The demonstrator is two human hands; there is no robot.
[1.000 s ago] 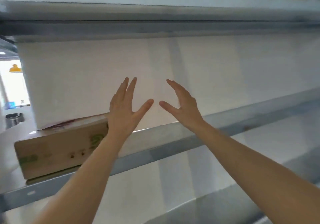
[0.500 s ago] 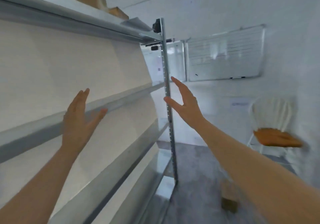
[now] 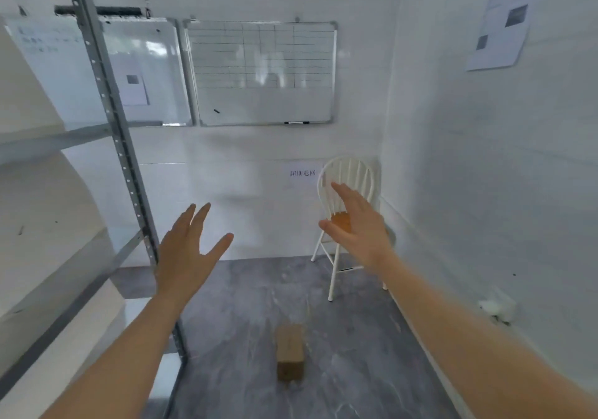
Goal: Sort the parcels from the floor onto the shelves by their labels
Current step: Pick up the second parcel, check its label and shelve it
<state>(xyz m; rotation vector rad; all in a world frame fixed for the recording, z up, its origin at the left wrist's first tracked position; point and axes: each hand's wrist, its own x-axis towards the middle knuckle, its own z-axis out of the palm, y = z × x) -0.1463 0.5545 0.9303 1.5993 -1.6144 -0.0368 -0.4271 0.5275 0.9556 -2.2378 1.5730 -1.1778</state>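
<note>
A small brown cardboard parcel (image 3: 290,350) lies on the grey marbled floor, low in the middle of the view. My left hand (image 3: 187,253) is raised in front of me, empty, fingers spread. My right hand (image 3: 359,227) is also raised and empty, fingers apart, in front of the white chair. Both hands are well above the parcel and apart from it. The metal shelf rack (image 3: 106,101) with white shelves stands at the left.
A white spindle-back chair (image 3: 348,176) with an orange seat stands by the far right corner. Two whiteboards (image 3: 262,72) hang on the far wall above a small paper sign (image 3: 302,173). A white wall with a paper sheet (image 3: 498,27) runs along the right.
My view has swung right, away from the shelves, to the room and floor. The floor parcel and chair have come into full view. Both hands stay empty and spread.
</note>
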